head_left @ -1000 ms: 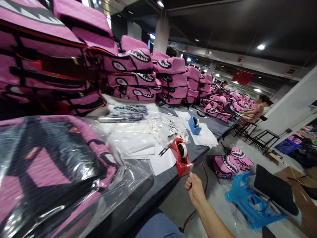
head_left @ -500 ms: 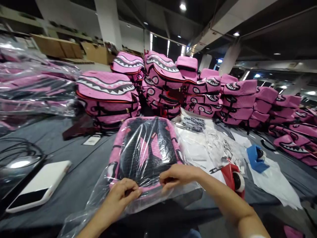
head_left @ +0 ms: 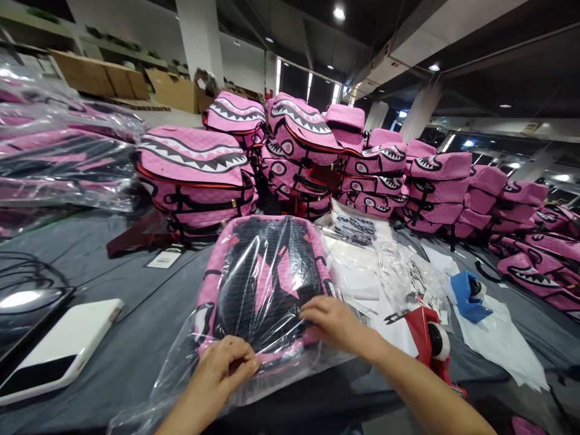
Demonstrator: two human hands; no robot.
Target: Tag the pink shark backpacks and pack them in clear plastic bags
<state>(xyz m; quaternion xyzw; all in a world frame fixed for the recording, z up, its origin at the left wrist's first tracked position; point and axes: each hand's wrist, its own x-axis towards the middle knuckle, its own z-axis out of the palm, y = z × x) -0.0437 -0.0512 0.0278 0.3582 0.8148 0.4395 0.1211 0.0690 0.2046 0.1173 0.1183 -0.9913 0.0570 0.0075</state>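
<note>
A pink backpack (head_left: 267, 281) sealed inside a clear plastic bag (head_left: 181, 368) is seen lying flat on the grey tabletop (head_left: 131, 338), straps side up, directly in front of the person. The bag's loose open end is pinched by the left hand (head_left: 224, 365), whose fingers are curled shut on the film at the near edge. The right hand (head_left: 333, 320) is laid open, palm down, on the plastic over the backpack's lower right corner, pressing rather than gripping.

The backpack is judged soft and padded, light enough for one hand; the film is thin, slippery and easily torn, so hold is best taken at the gathered mouth of the bag or through the plastic on the pack's firmer edges.

Compared with half a second earlier, the right hand is found flattened and slid a little toward the right corner, where before it was closed on the film beside the left. A red tape dispenser (head_left: 430, 341) and a blue one (head_left: 471, 296) are seen to the right, a white device (head_left: 58, 350) to the left, stacked pink backpacks (head_left: 194, 175) behind.
</note>
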